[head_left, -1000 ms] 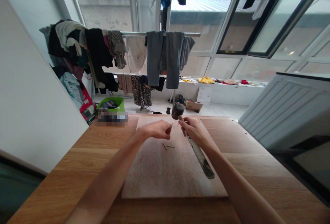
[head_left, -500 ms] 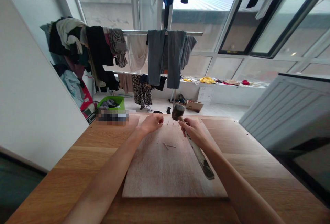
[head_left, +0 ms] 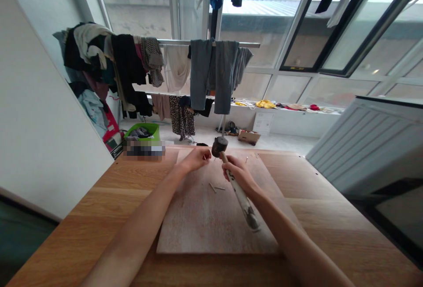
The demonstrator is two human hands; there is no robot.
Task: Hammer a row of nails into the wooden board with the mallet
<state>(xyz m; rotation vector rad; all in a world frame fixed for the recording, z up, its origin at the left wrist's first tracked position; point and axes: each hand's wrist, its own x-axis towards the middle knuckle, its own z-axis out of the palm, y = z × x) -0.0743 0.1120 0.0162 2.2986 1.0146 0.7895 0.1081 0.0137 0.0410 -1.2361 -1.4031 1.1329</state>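
Note:
A pale thin board [head_left: 211, 221] lies on a wooden table [head_left: 82, 225]. My right hand [head_left: 238, 173] is closed round the handle of a dark-headed mallet [head_left: 218, 145], whose head hangs over the board's far edge. My left hand [head_left: 197, 158] rests at that far edge with its fingers pinched on a small nail I can barely see, just left of the mallet head. Two loose nails [head_left: 216, 187] lie on the board between my hands. Another nail [head_left: 246, 160] stands upright near the far edge, right of my right hand.
Beyond the table a drying rack [head_left: 205, 42] carries hanging clothes, with a green basket [head_left: 145, 130] and a cardboard box [head_left: 248, 136] on the floor. A white ribbed panel [head_left: 370, 141] leans at the right. A white wall [head_left: 36, 115] borders the left.
My left hand went from the board's middle to its far edge. My right hand swung the mallet left, so the head now sits close to my left fingers.

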